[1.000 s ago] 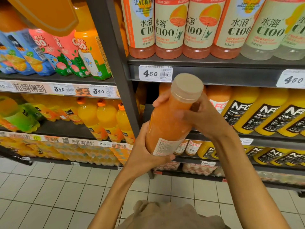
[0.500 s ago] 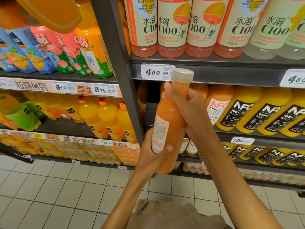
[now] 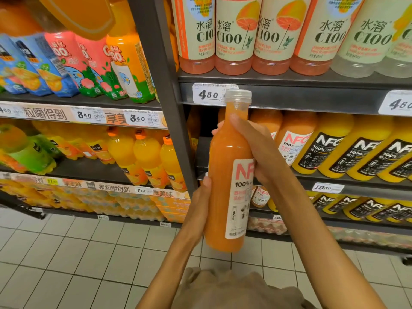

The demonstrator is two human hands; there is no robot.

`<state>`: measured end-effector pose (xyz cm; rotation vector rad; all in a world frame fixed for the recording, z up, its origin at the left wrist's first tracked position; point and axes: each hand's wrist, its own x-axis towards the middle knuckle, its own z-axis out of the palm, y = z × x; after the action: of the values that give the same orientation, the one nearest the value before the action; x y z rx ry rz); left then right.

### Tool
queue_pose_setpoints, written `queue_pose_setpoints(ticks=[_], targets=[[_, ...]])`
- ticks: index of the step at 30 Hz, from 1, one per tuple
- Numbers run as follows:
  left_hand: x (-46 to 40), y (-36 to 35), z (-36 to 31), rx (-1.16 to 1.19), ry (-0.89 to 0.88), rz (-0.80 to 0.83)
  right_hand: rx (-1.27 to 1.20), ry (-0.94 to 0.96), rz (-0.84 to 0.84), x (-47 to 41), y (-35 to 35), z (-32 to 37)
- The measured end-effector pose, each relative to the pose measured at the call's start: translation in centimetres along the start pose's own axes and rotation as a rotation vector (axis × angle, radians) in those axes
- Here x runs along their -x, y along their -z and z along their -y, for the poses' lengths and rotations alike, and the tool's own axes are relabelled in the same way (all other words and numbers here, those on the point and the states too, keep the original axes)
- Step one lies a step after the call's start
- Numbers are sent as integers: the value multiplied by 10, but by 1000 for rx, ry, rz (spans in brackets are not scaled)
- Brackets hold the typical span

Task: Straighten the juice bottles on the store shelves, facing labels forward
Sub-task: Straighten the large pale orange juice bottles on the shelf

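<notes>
I hold a tall orange juice bottle (image 3: 225,175) with a clear cap upright in front of the shelves. Its white NFC label now shows on the right half, turned toward me. My left hand (image 3: 199,204) grips the lower left side of the bottle. My right hand (image 3: 252,150) wraps the upper body from the right, fingers curled over the shoulder. Behind it, on the middle shelf (image 3: 334,180), stand a white-label NFC bottle (image 3: 294,139) and black-label NFC bottles (image 3: 323,146).
C100 bottles (image 3: 234,34) line the shelf above, over a 4.50 price tag (image 3: 208,94). A dark upright post (image 3: 169,108) divides the bays. Left bay holds orange drink bottles (image 3: 142,152) and colourful cartons (image 3: 66,63). White tiled floor (image 3: 89,253) lies below.
The bottle went from tilted toward me to upright and was turned, so its NFC label front now shows. Both hands kept their hold; the left slid to the bottle's left side.
</notes>
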<state>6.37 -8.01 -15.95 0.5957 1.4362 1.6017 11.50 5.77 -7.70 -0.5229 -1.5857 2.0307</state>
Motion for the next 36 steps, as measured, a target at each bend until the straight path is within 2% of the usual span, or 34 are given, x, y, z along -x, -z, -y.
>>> queue_pose_setpoints(ticks=[3, 5, 7, 9, 12, 17, 21, 30, 36], targets=[[-3, -4, 0, -46, -54, -39, 116, 16, -119, 1, -3, -2], [-4, -6, -1, -4, -4, -20, 212, -7, -117, 2, -2, -3], [-3, -2, -3, 150, 62, 30, 248, -22, -63, 2, 2, 0], [-3, 2, -6, 314, 123, 114, 201, -18, 8, 3, 6, 3], [-2, 0, -6, 349, 150, 176, 31, -49, 76, 3, 8, 1], [3, -4, 9, 243, 109, 91, -7, -90, 54, 0, 12, -15], [6, -7, 14, 25, 107, 25, 62, -153, 4, -3, 16, -34], [-2, -7, 23, 0, 197, -95, 341, -260, -82, -30, 12, -52], [-16, -7, 23, -66, 137, -191, 364, -126, -19, -41, 6, -39]])
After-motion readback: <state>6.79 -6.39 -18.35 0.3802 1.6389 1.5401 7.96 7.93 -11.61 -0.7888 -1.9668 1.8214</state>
